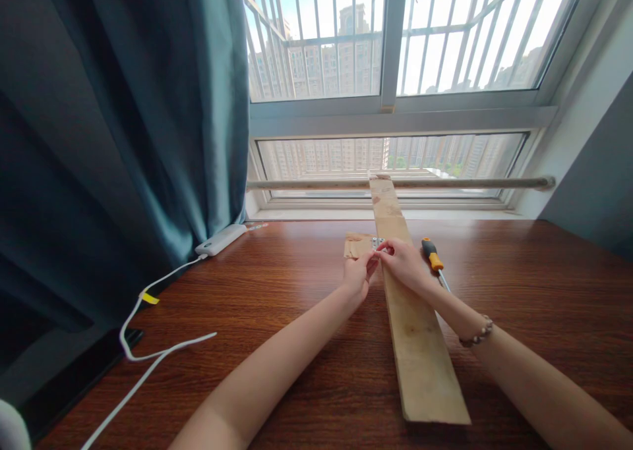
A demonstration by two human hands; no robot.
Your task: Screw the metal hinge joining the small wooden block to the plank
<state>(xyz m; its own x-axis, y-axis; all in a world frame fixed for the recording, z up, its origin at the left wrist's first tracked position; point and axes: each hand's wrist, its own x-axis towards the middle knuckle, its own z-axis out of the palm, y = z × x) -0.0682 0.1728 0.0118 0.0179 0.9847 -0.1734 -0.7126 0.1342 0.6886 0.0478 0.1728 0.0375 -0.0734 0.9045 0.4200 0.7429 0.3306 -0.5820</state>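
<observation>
A long wooden board [420,331] lies lengthwise on the table, its far end by the window. Against its left side sits a short wood piece [357,244], and a small metal hinge [376,242] shows where the two meet. My left hand [360,273] is closed at the hinge's near edge, thumb and fingertips pinched together. My right hand [401,260] rests over the long board, its fingertips pinched at the same spot. Whatever sits between the fingertips is too small to make out. A screwdriver [432,255] with a black and orange handle lies right of the board.
The brown table [277,285] reaches to the window sill. A white power strip [221,239] and white cable [126,325] with a yellow tag lie at left, beside a dark blue curtain [208,94]. A horizontal rail [455,183] crosses before the window.
</observation>
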